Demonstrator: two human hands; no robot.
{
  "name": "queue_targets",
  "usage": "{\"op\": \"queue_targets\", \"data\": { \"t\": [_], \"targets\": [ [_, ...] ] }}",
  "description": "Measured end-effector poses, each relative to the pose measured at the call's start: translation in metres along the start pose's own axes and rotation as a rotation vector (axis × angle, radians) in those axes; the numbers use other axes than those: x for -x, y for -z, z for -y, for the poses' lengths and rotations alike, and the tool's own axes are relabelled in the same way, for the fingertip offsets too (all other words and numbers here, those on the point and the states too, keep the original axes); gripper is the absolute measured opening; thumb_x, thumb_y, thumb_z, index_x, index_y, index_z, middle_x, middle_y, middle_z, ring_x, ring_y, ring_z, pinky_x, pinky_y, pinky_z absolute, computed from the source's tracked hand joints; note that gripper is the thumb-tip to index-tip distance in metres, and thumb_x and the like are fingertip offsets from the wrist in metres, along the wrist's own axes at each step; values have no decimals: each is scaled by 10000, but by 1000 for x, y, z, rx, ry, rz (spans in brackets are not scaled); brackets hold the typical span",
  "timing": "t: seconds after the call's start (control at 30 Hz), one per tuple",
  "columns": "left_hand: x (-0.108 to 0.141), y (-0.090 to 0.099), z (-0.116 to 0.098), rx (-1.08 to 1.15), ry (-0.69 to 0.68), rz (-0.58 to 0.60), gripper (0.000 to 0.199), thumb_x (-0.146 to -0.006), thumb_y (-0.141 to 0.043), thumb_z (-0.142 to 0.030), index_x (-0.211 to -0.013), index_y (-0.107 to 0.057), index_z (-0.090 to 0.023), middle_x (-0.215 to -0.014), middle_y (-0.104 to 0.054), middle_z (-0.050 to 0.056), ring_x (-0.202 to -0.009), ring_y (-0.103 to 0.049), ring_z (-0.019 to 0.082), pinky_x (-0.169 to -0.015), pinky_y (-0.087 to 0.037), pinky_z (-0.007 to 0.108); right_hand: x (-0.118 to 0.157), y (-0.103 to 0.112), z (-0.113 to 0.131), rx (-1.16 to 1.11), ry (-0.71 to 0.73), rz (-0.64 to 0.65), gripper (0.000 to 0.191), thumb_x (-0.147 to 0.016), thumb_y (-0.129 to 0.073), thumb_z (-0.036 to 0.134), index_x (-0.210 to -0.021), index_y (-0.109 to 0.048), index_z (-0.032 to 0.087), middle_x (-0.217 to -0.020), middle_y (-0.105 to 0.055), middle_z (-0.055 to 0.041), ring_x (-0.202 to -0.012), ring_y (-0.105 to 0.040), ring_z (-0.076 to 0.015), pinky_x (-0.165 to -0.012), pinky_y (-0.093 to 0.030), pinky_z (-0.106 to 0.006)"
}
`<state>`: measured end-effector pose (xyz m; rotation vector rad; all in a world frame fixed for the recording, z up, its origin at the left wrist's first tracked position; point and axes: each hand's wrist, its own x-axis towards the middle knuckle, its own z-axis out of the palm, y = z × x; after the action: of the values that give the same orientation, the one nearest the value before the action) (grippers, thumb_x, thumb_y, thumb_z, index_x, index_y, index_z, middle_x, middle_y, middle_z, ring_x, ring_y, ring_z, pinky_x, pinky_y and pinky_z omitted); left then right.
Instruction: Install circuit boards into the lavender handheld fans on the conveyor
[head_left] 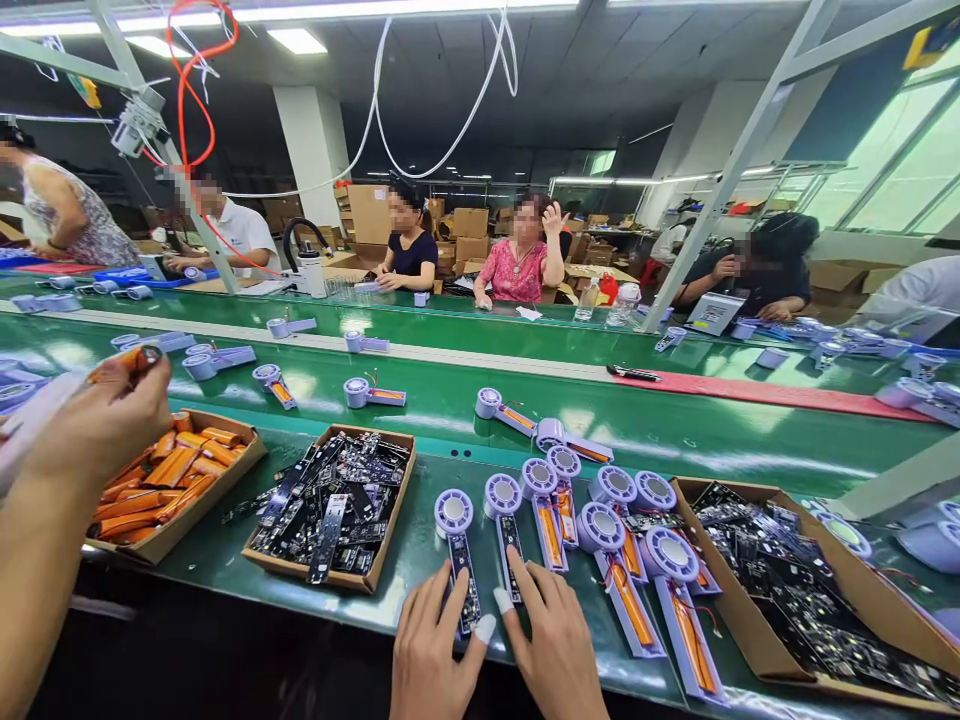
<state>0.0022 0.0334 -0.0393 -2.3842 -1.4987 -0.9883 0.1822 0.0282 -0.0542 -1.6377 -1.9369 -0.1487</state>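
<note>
My left hand [433, 645] rests on a lilac handheld fan [454, 512], its thumb and fingers on either side of the handle. A black circuit board [466, 585] lies in that handle. My right hand [553, 640] is on a second handheld fan [502, 495], the index finger on its circuit board [509, 545] and the thumb at the handle's left edge. Thumbs of both hands wear white finger cots. Right of my hands stand several more fans [670, 555], with orange battery cells [630, 605] showing in their open handles.
A cardboard tray of circuit boards [409, 470] stands at left, another box of boards [750, 625] at right. A co-worker's hand [112, 420] holds an orange cell over a tray of cells [247, 455]. More fans lie on the green belt [420, 430]; several people sit beyond it.
</note>
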Motion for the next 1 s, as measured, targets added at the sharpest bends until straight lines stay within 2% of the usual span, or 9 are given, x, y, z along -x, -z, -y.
{"op": "queue_targets", "data": {
  "t": [0.23, 0.4, 0.53, 0.67, 0.83, 1.0],
  "targets": [
    [2, 0, 5, -26, -36, 26, 468, -844, -616, -319, -1291, -568, -189, -1262, -650, 113, -1096, -636, 266, -892, -532, 385, 1, -3, -1, -2, 5, -29, 518, -975, -393, 440, -1447, -363, 229, -1108, -626, -114, -1002, -574, -279, -847, -486, -441],
    [3, 0, 2, -35, -3, 41, 467, -849, -598, -307, -1296, -554, -179, -1250, -652, 112, -1113, -620, 267, -922, -507, 406, -4, 3, 4, -5, -7, -26, 497, -977, -386, 436, -1433, -377, 240, -1094, -622, -114, -985, -576, -281, -828, -495, -442],
    [1, -1, -3, -52, 35, 74, 575, -834, -607, -361, -1357, -488, -155, -1289, -622, 124, -1163, -586, 284, -947, -481, 423, -14, 8, 12, 8, -38, 1, 526, -989, -324, 417, -1482, -280, 239, -1029, -627, -109, -898, -599, -273, -751, -519, -428],
    [-4, -3, -1, -75, 52, 73, 585, -829, -585, -278, -1387, -449, -169, -1290, -626, 112, -1168, -582, 285, -950, -465, 440, -18, 2, 15, 36, -75, 27, 520, -998, -272, 368, -1501, -229, 239, -930, -621, -90, -810, -620, -257, -703, -531, -407],
    [-7, -6, 8, -22, 81, 99, 555, -853, -555, -264, -1388, -438, -176, -1304, -618, 104, -1195, -565, 268, -972, -453, 430, -14, -8, 11, 42, -84, 23, 519, -996, -287, 363, -1496, -244, 229, -896, -629, -73, -742, -643, -231, -661, -543, -370],
    [-9, -8, 7, 10, 116, 92, 551, -820, -557, -224, -1361, -468, -177, -1288, -633, 108, -1198, -567, 285, -978, -446, 459, -16, -5, 11, 42, -69, -8, 500, -987, -319, 356, -1468, -315, 222, -873, -656, -62, -716, -662, -218, -640, -540, -336]
  ]
}}
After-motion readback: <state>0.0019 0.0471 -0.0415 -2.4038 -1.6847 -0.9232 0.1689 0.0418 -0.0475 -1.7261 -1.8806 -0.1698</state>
